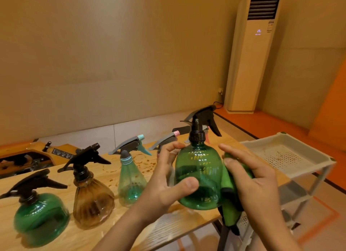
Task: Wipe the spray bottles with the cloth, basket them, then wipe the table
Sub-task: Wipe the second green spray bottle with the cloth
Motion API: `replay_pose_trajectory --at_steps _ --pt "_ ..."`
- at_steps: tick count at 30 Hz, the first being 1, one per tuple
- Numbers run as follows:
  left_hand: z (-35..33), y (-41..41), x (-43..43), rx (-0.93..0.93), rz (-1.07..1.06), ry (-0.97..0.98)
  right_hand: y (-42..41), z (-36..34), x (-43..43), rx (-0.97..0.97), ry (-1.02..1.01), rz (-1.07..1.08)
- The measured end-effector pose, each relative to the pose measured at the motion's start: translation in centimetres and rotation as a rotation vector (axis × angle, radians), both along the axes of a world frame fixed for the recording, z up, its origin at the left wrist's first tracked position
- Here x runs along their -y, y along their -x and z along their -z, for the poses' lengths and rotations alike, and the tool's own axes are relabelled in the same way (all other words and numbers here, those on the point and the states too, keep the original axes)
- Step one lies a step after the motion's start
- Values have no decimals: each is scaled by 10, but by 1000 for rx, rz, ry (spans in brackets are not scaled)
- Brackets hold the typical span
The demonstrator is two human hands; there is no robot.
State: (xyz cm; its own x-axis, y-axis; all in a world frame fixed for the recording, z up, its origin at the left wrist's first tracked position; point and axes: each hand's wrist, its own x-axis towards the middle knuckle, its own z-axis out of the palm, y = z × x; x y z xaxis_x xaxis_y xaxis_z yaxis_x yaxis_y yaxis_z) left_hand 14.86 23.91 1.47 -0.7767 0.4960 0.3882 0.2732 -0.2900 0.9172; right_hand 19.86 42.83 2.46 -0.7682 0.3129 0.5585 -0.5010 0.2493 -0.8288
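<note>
Being held upright between the two hands, the green spray bottle (199, 176) is lifted clear of the table (112, 168), near its edge. It is gripped by the left hand (164, 185), the thumb laid across its near face and the fingers curled round its far shoulder. A green cloth (229, 211) is clutched in the right hand (250, 179) and pressed against the bottle's right flank, its loose end hanging below the hand. Left of the left hand, a teal bottle (131, 179), a brown bottle (92, 200) and a second green bottle (40, 213) are stood on the table. Behind the left hand's fingers a pink-nozzled bottle (166, 138) is partly hidden. Right of the right hand, the white basket (303, 173) is seen beside the table.
</note>
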Motion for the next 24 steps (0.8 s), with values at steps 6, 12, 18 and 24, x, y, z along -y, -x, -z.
replay_pose_trajectory --at_steps 6,12,18,24 --pt "7 6 -3 34 52 -73 7 5 -6 112 28 -195" --pt "17 11 -13 -82 -42 58 10 9 -31 127 -87 -192" --pt "30 7 -41 -158 -95 195 7 15 -70 166 -194 -157" --pt "57 10 -79 -132 -206 210 18 28 -111 234 -247 -164"
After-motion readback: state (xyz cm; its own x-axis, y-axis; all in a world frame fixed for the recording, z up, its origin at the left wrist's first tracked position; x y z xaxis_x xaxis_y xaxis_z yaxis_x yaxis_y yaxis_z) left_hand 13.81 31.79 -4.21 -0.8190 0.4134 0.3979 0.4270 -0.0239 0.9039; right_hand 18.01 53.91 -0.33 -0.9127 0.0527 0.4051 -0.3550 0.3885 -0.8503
